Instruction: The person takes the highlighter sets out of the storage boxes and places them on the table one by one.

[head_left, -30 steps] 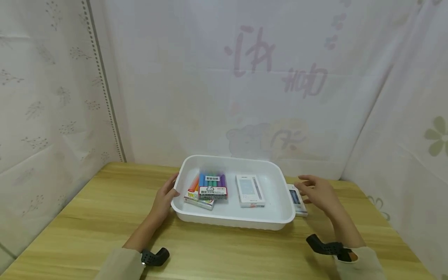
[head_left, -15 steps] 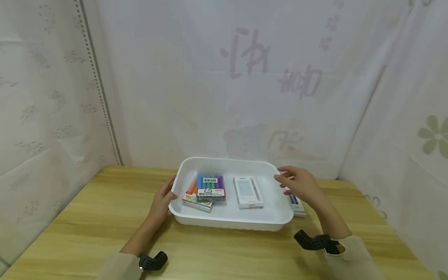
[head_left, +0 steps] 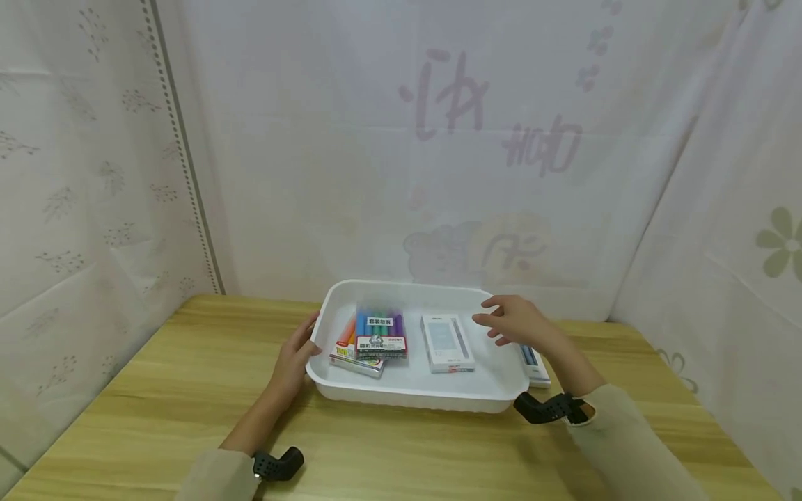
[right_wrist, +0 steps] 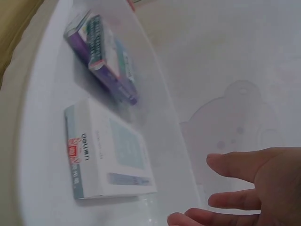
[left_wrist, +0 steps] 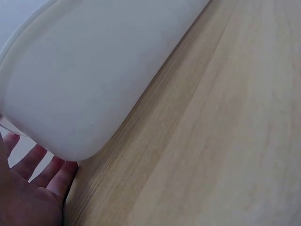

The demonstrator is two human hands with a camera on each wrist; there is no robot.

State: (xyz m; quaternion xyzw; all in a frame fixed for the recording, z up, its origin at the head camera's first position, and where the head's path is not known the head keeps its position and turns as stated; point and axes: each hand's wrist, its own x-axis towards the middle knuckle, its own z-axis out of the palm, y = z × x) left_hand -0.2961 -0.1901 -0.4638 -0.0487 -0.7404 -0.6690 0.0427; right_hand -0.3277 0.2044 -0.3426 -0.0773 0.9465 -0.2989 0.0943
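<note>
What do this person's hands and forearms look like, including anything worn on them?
The left hand and right hand wear no visible gloves or rings. The left sleeve and right sleeve are pale beige and look plain. The left wrist device and right wrist device are black and bent. No cables show.

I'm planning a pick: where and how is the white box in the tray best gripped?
Probably across its long sides, mid-length, with the right hand coming from above. The white box lies flat in the open tray, with space along both long sides, apart from the marker pack.
</note>
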